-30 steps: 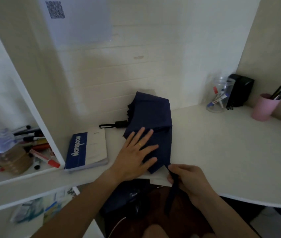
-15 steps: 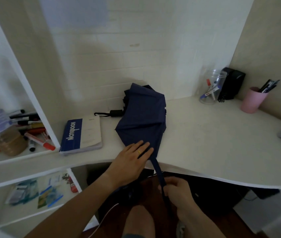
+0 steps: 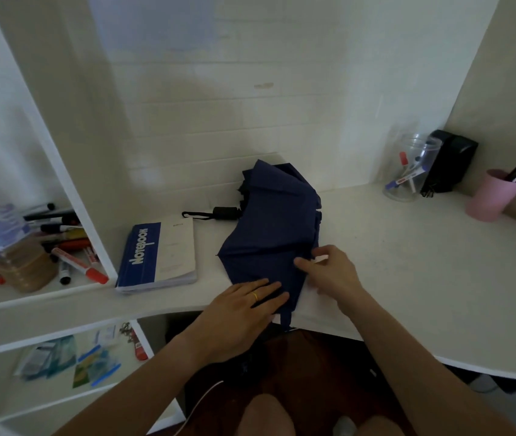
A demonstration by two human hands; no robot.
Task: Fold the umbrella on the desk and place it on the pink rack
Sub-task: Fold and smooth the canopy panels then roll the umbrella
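Under left hand [image 3: 244, 305], flat & pressing: umbrella [image 3: 274, 234], limp, slippery fabric; right hand [image 3: 329, 272] pinches edge; grab handle [image 3: 225, 213].

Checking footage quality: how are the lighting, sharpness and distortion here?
Head view: dim, flat light, no glare; wide-angle bending curves the white desk edge and shelf uprights; the dark blue fabric umbrella stays sharp, while shelf markers at the left edge look soft.
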